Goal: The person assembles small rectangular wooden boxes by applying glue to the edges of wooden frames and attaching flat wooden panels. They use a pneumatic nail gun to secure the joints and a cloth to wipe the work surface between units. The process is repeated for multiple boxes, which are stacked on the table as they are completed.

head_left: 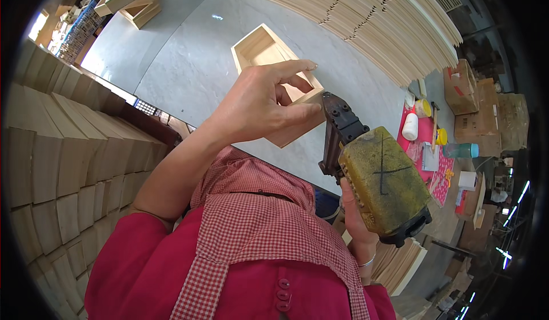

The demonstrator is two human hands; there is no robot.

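My left hand (269, 100) grips a small open wooden box (260, 45) by its near right corner, fingers over the wall into the inside and thumb on the outside. The box is tilted at the near edge of the grey table. In my right hand (355, 214) is a nail gun (384, 183) with a worn yellow-green body and a black nose. Its nose tip meets or nearly meets the box's right corner, beside my left thumb; whether they touch I cannot tell. The gun's body covers most of my right hand's fingers.
Long thin wooden strips (354, 17) lie stacked along the table's far side. More wooden boxes (140, 11) stand far left. Stacked wooden pieces (74, 148) rise close on my left. At right are a white bottle (410, 126), a hammer (434, 120) and cardboard boxes (480, 114).
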